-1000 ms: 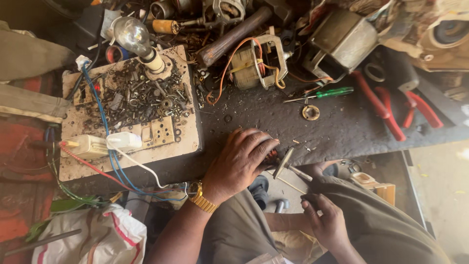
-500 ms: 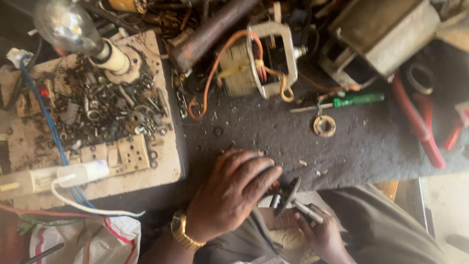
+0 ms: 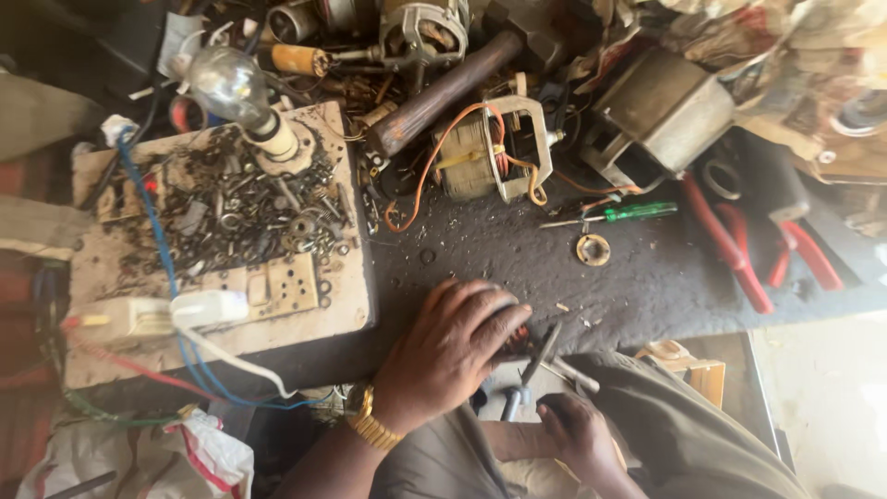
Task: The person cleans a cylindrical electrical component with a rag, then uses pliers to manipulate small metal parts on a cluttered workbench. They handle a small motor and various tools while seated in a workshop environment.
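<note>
Two hands work at the near edge of the bench (image 3: 647, 277). The left hand (image 3: 453, 356) lies palm down, fingers curled over a small dark part (image 3: 517, 340) at the bench edge; only a sliver of that part shows, with a reddish glint, so I cannot tell what it is. The right hand (image 3: 577, 434) sits lower, over the lap, closed around the handle of a thin tool (image 3: 531, 370) whose shaft slants up to the part.

Judging by the motor (image 3: 490, 152) and other scrap metal around, the part is likely hard, dense for its size and stiff, not fragile, though any fine wire on it would nick easily. It looks greasy, so it may slip; a full wrap over the top, pressing it down on the bench as the left hand does, seems the sound hold. The tool is light and rigid, best held well back on the handle.

A green screwdriver (image 3: 628, 212), a ring (image 3: 592, 249) and red pliers (image 3: 730, 249) lie well apart, beyond the hands. To the left stands a board (image 3: 351, 305) with screws and a bulb (image 3: 226, 88).
</note>
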